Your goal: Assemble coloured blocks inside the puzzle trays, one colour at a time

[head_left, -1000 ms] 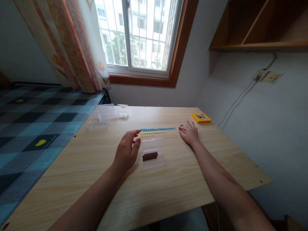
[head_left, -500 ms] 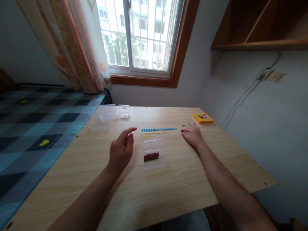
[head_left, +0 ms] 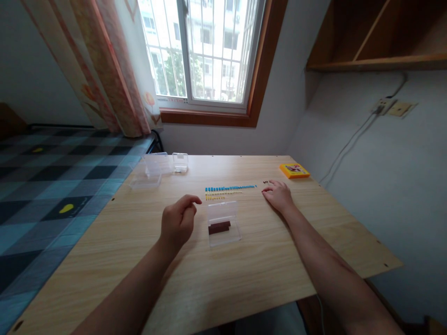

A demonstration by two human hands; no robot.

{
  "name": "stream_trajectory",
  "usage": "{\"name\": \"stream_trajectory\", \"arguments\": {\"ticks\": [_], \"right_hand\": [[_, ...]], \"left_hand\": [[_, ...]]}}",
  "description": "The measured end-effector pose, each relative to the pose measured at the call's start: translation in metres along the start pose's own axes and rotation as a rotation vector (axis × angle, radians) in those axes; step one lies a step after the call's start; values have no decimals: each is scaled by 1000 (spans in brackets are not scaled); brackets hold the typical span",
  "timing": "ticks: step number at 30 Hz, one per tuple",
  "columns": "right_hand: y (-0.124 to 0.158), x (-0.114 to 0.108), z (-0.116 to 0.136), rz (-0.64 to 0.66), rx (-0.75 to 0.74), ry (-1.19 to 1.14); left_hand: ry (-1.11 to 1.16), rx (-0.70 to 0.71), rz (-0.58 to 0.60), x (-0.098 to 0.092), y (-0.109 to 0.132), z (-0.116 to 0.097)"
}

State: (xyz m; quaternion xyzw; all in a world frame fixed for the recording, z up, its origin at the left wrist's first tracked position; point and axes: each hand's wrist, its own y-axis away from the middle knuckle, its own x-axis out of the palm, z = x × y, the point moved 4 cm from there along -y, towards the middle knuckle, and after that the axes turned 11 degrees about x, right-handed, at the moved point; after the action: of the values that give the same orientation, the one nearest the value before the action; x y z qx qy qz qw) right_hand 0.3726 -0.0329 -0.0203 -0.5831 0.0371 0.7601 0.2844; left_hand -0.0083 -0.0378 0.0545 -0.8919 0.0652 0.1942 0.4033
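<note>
My left hand (head_left: 178, 218) hovers over the table left of the clear case, holding nothing. Its index finger points right, bent at the tip and apart from the thumb; the other fingers are curled. My right hand (head_left: 278, 195) rests on the table with its fingers drawn together. What lies under those fingertips is too small to make out. Just beyond them sit several tiny dark pieces (head_left: 265, 182). Between my hands run a row of small blue pieces (head_left: 230, 188) and shorter rows of yellowish pieces (head_left: 214, 197). Nearer me, an open clear plastic case (head_left: 223, 238) contains dark brown strips (head_left: 219, 227).
Clear plastic boxes (head_left: 145, 181) and a smaller clear box (head_left: 180, 163) stand at the table's far left. A yellow-orange box (head_left: 294, 170) lies at the far right. The wooden table (head_left: 251, 279) adjoins a bed with a checked cover (head_left: 70, 172) and a wall.
My left hand has lowered slightly and its index finger has bent down. The right hand's spread fingers have drawn in, closer to the table. The rows and case look the same.
</note>
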Motion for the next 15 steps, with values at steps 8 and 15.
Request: {"name": "stream_trajectory", "arguments": {"ticks": [8,15], "right_hand": [[7,-9,8,44,-1,-18],[37,-57,43,205,-237,-244]], "left_hand": [[-122,85,44,1,0,-6],[-200,184,64,-2,-4,-14]]}}
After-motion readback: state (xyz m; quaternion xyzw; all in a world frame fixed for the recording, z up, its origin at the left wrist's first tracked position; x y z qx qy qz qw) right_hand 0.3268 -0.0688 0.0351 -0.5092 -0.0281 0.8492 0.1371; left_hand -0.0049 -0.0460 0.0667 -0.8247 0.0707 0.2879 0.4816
